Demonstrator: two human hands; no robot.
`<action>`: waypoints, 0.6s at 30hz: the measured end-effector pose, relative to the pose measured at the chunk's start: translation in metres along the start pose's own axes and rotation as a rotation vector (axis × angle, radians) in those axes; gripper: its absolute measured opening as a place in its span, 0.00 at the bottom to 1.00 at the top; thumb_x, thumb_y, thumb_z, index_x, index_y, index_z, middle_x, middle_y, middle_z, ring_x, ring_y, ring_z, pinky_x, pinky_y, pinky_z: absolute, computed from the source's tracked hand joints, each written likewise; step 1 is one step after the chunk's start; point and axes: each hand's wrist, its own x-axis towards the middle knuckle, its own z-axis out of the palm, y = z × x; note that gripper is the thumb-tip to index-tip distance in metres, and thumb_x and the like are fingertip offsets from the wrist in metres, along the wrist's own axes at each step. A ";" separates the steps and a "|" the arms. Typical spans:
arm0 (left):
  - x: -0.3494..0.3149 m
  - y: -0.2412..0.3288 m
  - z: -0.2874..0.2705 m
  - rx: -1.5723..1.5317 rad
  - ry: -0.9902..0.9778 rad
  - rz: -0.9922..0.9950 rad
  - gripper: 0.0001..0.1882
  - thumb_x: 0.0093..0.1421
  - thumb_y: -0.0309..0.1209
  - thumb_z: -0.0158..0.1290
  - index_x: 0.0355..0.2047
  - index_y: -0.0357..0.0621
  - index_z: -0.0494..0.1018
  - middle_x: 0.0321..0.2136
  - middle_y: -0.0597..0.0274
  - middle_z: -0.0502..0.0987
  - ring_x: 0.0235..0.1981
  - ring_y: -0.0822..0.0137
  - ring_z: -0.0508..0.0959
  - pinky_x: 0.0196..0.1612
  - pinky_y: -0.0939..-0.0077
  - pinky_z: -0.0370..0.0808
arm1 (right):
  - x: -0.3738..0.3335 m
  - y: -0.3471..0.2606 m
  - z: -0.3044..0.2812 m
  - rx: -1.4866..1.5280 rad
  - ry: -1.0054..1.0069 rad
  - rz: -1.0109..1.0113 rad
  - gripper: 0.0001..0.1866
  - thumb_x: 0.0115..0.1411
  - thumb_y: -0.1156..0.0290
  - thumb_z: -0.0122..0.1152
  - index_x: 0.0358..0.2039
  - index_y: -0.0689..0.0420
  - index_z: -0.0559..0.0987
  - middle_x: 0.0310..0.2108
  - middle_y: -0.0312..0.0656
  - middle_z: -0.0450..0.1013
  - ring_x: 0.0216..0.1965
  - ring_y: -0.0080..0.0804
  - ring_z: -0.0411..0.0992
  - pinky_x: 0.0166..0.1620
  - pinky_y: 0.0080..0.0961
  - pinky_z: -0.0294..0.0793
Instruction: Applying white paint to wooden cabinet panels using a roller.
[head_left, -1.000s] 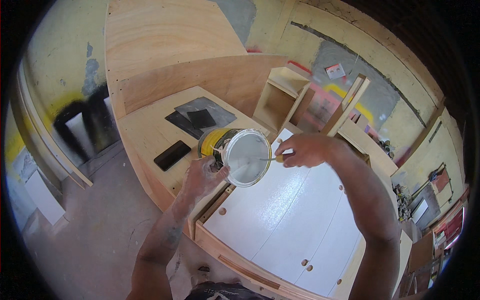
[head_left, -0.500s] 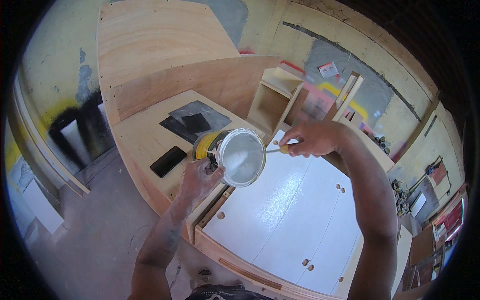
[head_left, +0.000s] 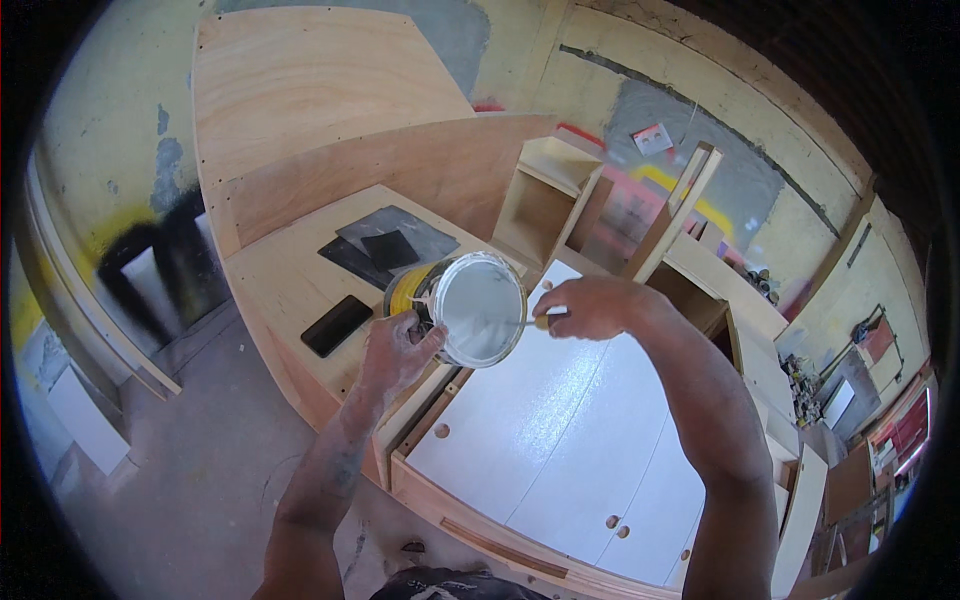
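Observation:
My left hand grips the near side of a metal can with a yellow and dark label, tilting its mouth toward me and to the right. White, paint-like stuff coats the inside, and drips mark the outside. In my right hand, fingers closed, is a thin metal tool with a yellowish handle. Its far end reaches into the can's mouth, so its tip is hard to make out. Below both hands lie glossy white panels with small round holes, set in a wooden frame.
A black phone and dark sandpaper-like sheets lie on the plywood top left of the can. An open wooden box unit stands behind. Upright boards rise at the right, and a tall plywood panel stands at the back.
My right hand has moved slightly left and down, with the tool still in the can. The can has shifted slightly left and up, its mouth turned a little.

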 end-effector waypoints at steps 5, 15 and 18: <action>-0.001 -0.005 0.001 -0.059 0.011 0.048 0.18 0.58 0.37 0.61 0.25 0.32 0.74 0.16 0.64 0.70 0.20 0.78 0.65 0.23 0.74 0.65 | -0.025 -0.007 -0.045 0.109 -0.163 0.113 0.23 0.61 0.60 0.57 0.56 0.49 0.75 0.43 0.43 0.76 0.34 0.30 0.77 0.37 0.29 0.78; 0.001 -0.006 0.007 -0.062 -0.021 -0.010 0.18 0.58 0.38 0.62 0.26 0.32 0.74 0.17 0.63 0.73 0.21 0.78 0.66 0.24 0.76 0.66 | -0.030 -0.013 -0.042 0.078 -0.148 0.198 0.24 0.60 0.61 0.58 0.57 0.47 0.74 0.45 0.43 0.75 0.33 0.31 0.76 0.36 0.30 0.78; 0.001 -0.008 0.009 -0.149 0.008 0.013 0.18 0.58 0.38 0.62 0.24 0.33 0.73 0.17 0.62 0.73 0.21 0.78 0.65 0.23 0.76 0.66 | -0.026 -0.010 -0.035 0.140 -0.057 0.158 0.23 0.58 0.61 0.57 0.55 0.49 0.75 0.45 0.44 0.76 0.38 0.35 0.76 0.42 0.32 0.76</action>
